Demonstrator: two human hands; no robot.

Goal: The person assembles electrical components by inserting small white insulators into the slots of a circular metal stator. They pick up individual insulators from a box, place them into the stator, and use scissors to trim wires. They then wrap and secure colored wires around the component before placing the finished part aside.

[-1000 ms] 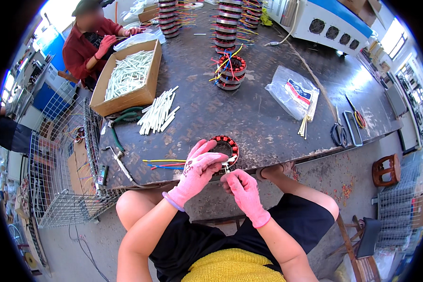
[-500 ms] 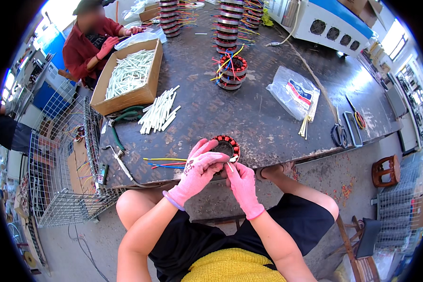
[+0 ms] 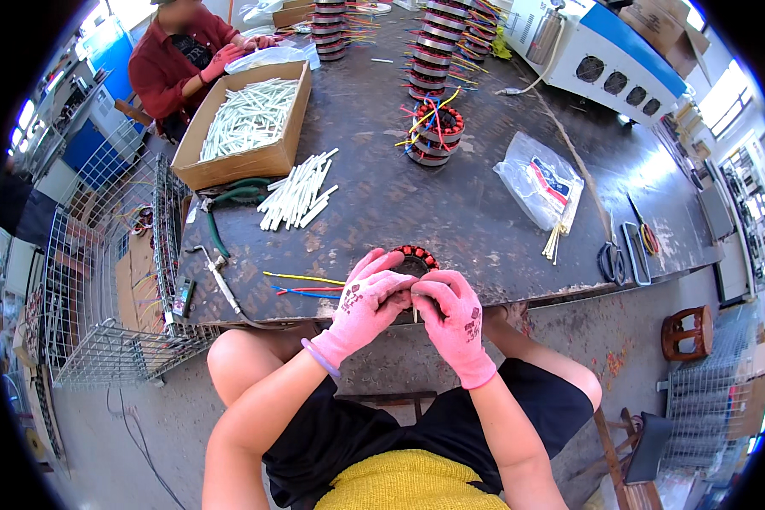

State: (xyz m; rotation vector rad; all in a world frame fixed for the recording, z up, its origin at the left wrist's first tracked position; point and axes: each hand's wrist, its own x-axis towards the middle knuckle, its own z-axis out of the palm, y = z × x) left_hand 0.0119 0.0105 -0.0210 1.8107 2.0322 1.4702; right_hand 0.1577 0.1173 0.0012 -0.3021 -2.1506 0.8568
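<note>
Pink-gloved left hand (image 3: pixel 370 302) and right hand (image 3: pixel 452 325) meet at red-and-black coil-wound ring (image 3: pixel 418 252); pinch hidden, can't tell. Coils wound; yellow-red-blue wires (image 3: pixel 302 277) loose, likely unfinished.

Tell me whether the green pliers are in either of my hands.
No, the pliers lie on the table, near the box.

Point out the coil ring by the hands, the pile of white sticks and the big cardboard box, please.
Coil ring (image 3: pixel 420 252): head view, far rim.
Pile of white sticks (image 3: pixel 297 192): head view, its middle.
Big cardboard box (image 3: pixel 234 172): head view, near wall.
</note>
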